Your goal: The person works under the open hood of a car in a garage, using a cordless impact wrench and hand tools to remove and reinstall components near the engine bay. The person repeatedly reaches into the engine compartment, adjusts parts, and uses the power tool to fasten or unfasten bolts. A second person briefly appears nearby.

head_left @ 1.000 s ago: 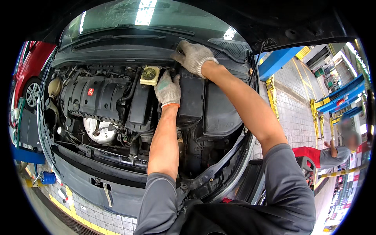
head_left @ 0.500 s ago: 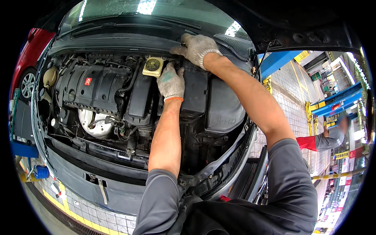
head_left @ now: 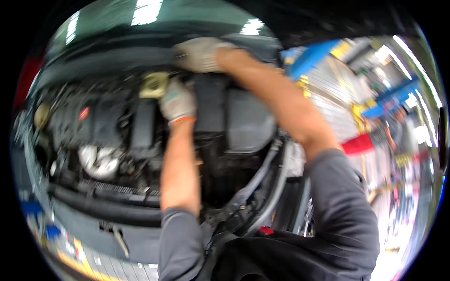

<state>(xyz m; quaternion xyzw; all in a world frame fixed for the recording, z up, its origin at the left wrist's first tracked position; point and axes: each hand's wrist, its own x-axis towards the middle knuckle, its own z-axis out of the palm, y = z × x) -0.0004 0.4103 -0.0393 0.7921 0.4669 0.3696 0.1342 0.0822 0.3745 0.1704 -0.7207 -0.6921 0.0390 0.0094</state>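
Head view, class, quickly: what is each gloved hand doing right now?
Left hand: on the engine parts beside the yellow cap; grip cannot be told, blurred.
Right hand: resting at the bay's rear edge; grip cannot be told.

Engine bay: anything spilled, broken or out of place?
Nothing stands out. The frame is motion-blurred, so fine damage can't be judged. The left hand sits beside the yellowish reservoir; the right hand is at the bay's rear edge.

whole view: smeared by motion blur, edges of engine parts soft.
left hand (head_left: 178,100): gloved; fingertips blurred, contact with the yellow reservoir cap (head_left: 153,85) cannot be told.
right hand (head_left: 199,54): gloved, blurred; what it grips at the rear of the bay unclear.
red emblem (head_left: 84,114): too blurred to tell.
person at right (head_left: 363,143): red sleeve only, rest indistinct.
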